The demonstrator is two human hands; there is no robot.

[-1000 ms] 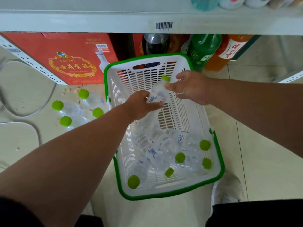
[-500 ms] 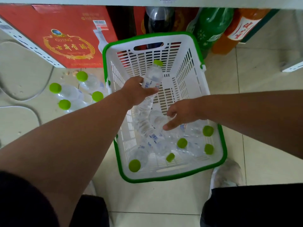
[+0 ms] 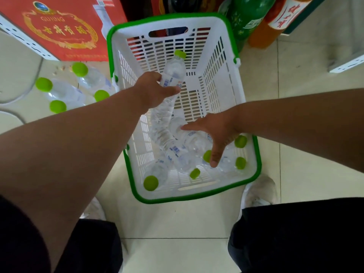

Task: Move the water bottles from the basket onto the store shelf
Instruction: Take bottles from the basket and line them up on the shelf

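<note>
My left hand [image 3: 155, 91] grips one water bottle [image 3: 173, 72] mid-body above the basket [image 3: 226, 62]; my right hand [image 3: 218, 133], fingers spread, reaches the pile at five o'clock. Probably slick, thin-walled; I'd grab waists.

Basket [image 3: 226, 62] on floor [image 3: 315, 154], ahead of feet. Loose bottles [image 3: 177, 152] inside, at near end. Four bottles [image 3: 67, 91] on floor left of basket. Box [image 3: 59, 30] behind these; large bottles [image 3: 248, 18] behind basket, right.
</note>
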